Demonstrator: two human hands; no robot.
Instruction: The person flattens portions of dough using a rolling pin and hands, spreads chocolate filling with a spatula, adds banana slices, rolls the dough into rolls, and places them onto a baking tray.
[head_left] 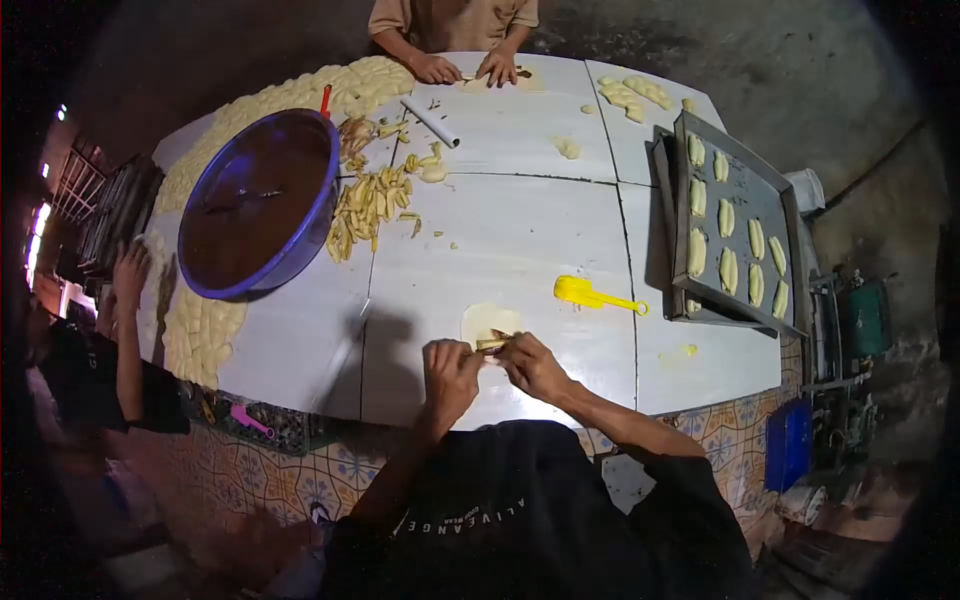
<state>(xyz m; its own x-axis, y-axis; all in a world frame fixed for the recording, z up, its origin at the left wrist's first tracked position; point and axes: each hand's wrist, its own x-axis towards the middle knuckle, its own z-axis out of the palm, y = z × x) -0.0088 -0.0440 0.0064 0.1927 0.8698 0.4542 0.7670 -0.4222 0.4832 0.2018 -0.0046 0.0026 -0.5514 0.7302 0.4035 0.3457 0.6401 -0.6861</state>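
A flat round piece of pale dough lies on the white table near its front edge. On its near part sits a yellowish filling piece with dark brown matter on it. My left hand is closed at the left end of the filling, fingers curled. From the right, my right hand pinches at the other end of the filling and the dough edge. A yellow scoop rests on the table beyond my right hand. Sliced yellow pieces are heaped to the far left.
A large blue basin of brown filling stands left, beside many dough pieces. A tray of shaped dough is at right. A co-worker's hands work dough across the table near a white tube; another person is at left.
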